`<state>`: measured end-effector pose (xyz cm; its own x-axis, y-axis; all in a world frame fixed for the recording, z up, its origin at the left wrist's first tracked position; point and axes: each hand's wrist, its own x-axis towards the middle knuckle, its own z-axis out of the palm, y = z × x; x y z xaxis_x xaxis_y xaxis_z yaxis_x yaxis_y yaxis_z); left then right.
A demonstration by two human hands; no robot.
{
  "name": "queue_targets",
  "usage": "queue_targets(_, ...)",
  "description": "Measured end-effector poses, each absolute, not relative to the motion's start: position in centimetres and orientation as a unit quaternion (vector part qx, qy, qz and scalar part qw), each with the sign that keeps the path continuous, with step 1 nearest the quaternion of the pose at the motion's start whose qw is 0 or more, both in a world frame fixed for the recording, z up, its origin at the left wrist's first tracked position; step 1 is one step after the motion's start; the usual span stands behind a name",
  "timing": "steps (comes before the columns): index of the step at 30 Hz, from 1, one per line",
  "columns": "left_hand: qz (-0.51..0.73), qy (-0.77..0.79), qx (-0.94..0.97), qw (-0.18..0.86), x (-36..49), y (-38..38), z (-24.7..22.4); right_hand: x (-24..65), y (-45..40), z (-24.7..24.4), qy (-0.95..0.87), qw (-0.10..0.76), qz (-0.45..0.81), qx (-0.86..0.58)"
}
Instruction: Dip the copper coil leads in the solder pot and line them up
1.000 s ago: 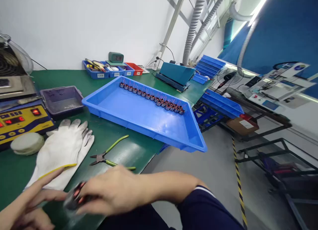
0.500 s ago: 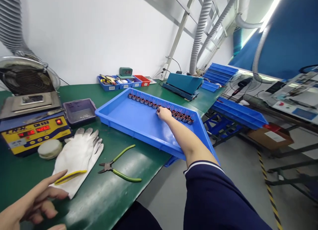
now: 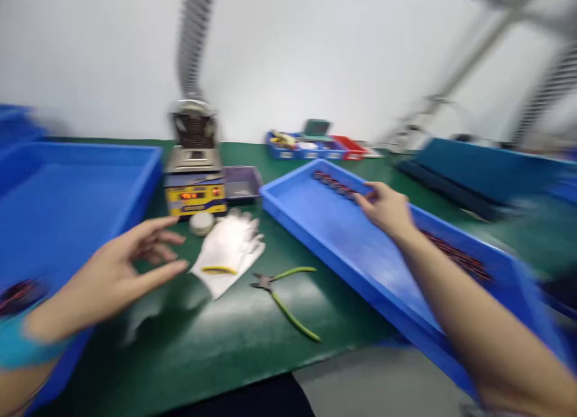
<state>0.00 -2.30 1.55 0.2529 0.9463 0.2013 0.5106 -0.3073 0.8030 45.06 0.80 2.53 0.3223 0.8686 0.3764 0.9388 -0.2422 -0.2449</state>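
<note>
Head view shows your left hand (image 3: 108, 270) open and empty, your right hand (image 3: 388, 211) half-curled, its hold unclear, at the coils (image 3: 334, 184) far in the right tray (image 3: 347, 237), probably light but fragile: pinch their sides.

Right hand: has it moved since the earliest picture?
Yes. Judged against the pliers, the right hand has gone from just on their near side to beyond and right of them, over the right-hand blue tray.

The green desk (image 3: 225, 351) is viewed from close above by one head-worn camera (the only view), faced forward and down towards the white wall (image 3: 279, 56).
</note>
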Motion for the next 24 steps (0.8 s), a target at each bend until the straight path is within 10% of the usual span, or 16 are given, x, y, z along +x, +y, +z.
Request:
queue_targets(8, 0.310, 0.722, 0.615, 0.071, -12.6, -3.7, 6.5, 27.1, -3.6, -1.7, -0.960, 0.169, -0.006, -0.222)
queue_targets(14, 0.076, 0.838, 0.527, 0.123, -19.3, -5.5, 3.7, 25.1, -2.8, -6.6, -0.952, 0.153, -0.080, -0.253)
queue_targets(24, 0.079, 0.818, 0.541, 0.178, -18.8, -1.4, 0.4, 24.3, -2.7, -4.6, -0.910, 0.264, -0.120, -0.297)
